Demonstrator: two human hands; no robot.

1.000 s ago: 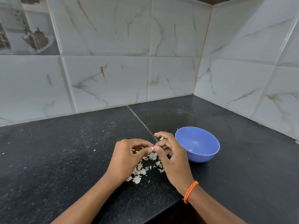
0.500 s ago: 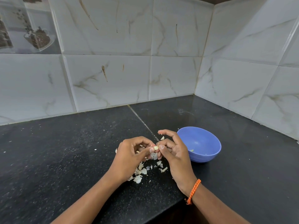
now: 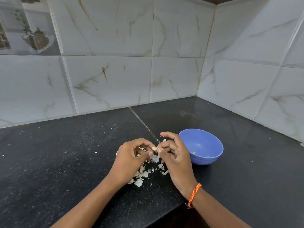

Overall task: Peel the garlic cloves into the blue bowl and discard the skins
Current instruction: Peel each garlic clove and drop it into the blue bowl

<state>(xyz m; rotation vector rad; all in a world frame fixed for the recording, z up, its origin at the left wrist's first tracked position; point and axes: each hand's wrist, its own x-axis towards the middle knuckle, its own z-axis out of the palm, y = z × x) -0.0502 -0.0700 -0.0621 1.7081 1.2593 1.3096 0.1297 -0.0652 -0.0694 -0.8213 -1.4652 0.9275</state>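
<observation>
Above the black table (image 3: 65,162), the left hand (image 3: 130,160) and right hand (image 3: 176,157) are meeting fingertip to fingertip, both pinching one garlic clove (image 3: 154,148). Loose skins (image 3: 144,173) are lying beneath them. Just right of the hands, the blue bowl (image 3: 212,142) is sitting upright.

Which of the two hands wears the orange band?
The right hand, beside the blue bowl: an orange band circles its wrist. The left hand has a bare wrist.
</observation>
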